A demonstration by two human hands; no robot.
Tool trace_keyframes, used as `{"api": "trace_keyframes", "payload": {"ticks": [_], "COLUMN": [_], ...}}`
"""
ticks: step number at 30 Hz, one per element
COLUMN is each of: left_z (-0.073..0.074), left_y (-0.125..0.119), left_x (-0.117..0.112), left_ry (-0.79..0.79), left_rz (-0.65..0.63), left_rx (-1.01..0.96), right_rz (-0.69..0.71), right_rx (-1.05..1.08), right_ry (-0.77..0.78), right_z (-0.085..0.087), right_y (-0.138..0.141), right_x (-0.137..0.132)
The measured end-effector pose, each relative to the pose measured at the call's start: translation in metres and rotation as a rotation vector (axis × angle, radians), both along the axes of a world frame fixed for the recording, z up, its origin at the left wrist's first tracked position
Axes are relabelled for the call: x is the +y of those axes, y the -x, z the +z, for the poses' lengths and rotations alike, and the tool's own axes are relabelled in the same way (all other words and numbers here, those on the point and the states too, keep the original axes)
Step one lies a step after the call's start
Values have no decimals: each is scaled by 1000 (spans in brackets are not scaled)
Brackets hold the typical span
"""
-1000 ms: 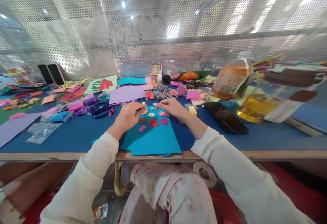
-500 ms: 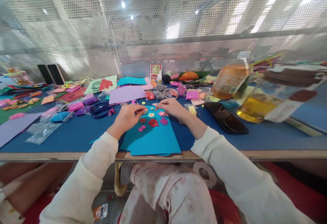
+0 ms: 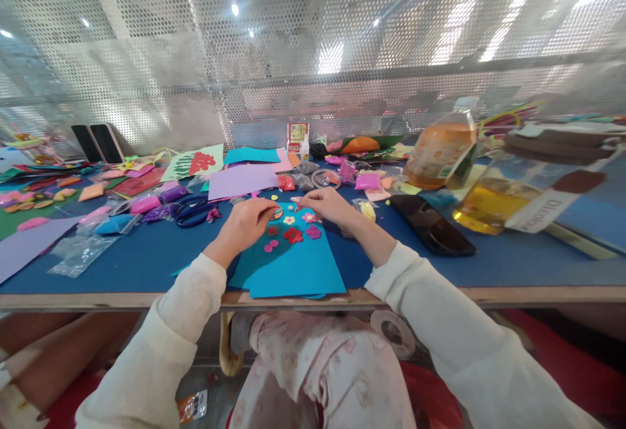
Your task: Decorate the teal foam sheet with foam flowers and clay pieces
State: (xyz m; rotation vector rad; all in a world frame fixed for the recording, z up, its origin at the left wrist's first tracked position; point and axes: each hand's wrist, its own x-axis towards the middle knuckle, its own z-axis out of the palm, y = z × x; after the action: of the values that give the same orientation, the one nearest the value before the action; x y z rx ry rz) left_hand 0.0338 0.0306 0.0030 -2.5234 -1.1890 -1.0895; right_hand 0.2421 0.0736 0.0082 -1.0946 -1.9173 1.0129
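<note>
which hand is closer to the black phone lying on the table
Right. The right hand rests at the far edge of the teal sheet, just left of the phone. The left hand sits farther left, across the sheet.

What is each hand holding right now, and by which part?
The left hand pinches a small orange round piece at its edge; the right hand rests fingertips on the blue sheet, holding nothing visible.

piece under left hand (image 3: 244, 223) fingertips — too small.
</note>
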Motion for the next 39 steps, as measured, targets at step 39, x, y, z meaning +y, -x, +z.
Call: {"api": "trace_keyframes", "payload": {"ticks": [39], "left_z": [1], "left_y": [0], "left_x": [-2], "left_ry": [25], "left_rz": [-13], "left_rx": [-35], "right_rz": [19], "right_rx": [-23], "right_ry": [-43], "right_z": [-3], "right_y": [-1], "right_x": [4]}}
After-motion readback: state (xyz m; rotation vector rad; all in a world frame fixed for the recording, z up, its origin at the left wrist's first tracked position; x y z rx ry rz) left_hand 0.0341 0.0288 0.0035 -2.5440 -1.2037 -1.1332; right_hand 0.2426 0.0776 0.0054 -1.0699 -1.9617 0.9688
